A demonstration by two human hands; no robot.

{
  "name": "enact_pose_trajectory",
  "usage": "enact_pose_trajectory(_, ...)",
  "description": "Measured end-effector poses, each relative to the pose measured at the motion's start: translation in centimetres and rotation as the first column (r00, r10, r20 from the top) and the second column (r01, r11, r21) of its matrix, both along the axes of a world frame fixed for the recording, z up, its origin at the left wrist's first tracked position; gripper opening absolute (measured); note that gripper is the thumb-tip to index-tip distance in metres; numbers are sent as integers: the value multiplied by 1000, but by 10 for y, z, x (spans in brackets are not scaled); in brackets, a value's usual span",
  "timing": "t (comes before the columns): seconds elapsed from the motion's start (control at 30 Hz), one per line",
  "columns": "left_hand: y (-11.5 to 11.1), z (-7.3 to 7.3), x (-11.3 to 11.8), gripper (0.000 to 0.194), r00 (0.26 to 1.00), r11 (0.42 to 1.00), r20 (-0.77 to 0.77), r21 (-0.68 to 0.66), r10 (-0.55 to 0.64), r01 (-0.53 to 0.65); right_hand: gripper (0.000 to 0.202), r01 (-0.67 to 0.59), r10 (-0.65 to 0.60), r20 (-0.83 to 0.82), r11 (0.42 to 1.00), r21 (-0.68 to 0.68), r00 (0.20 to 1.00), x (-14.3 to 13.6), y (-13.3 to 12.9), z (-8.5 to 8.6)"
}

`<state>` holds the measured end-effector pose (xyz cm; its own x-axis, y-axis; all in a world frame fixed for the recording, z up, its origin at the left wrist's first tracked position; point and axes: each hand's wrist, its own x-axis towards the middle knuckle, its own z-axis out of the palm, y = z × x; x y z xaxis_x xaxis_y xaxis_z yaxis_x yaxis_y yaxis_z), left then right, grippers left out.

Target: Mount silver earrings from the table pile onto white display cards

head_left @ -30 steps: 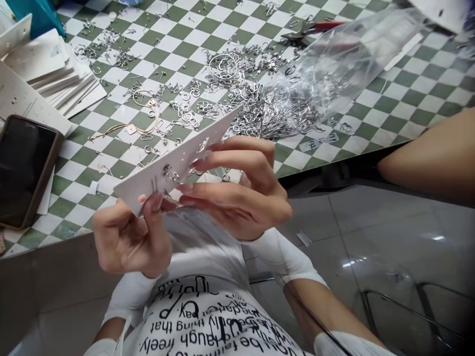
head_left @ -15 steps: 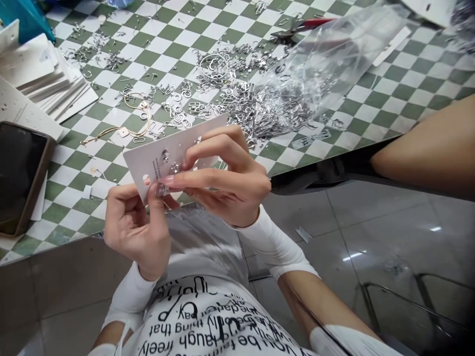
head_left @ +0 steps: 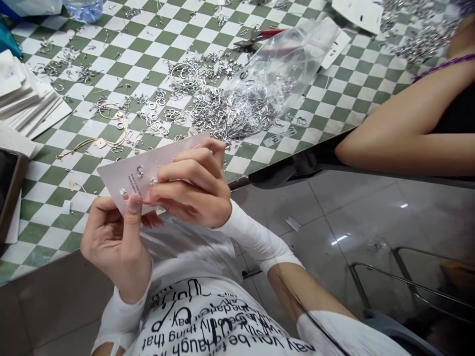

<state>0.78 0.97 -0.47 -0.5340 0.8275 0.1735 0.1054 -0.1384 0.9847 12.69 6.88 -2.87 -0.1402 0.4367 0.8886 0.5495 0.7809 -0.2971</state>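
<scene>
A white earring card [head_left: 128,170] with small silver earrings [head_left: 140,170] and printed text is held tilted over the table's front edge. My left hand [head_left: 118,242] pinches its lower left part, thumb on the front and fingers behind. My right hand [head_left: 196,185] is closed over the card's right part, its bent fingers lying across the front with the fingertips beside the earrings. Whether those fingertips also grip a small piece is hidden. Just past the card lies a heap of small silver jewellery parts [head_left: 208,111], and a gold-coloured chain [head_left: 122,133] lies to its left.
A clear plastic bag [head_left: 285,64] of silver parts and red-handled pliers [head_left: 256,38] lie on the checkered table. Stacked white cards [head_left: 33,104] and a phone [head_left: 13,183] are at the left. Another person's arm [head_left: 401,123] rests at the right edge.
The view has shifted right, showing more of the other person's arm. My right hand's fingers have drawn closer together over the card; my left hand keeps its pinch.
</scene>
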Motion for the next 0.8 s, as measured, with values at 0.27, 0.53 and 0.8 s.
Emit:
enact_pose_trajectory(0.27,-3,2,-1,19,1000,999,-7,-41,22,-23,15,-33,73,181,976,-214,981,9,-4,7)
enact_pose_trajectory(0.53,-3,2,-2,20,999,998,40,-66,4,-1,23,-80,106,98,968,-237,990,9,-1,1)
enact_pose_trajectory(0.8,-6,7,-5,21,994,972,14,-208,-105,106,27,25,12,231,987,-159,973,8,-3,-9)
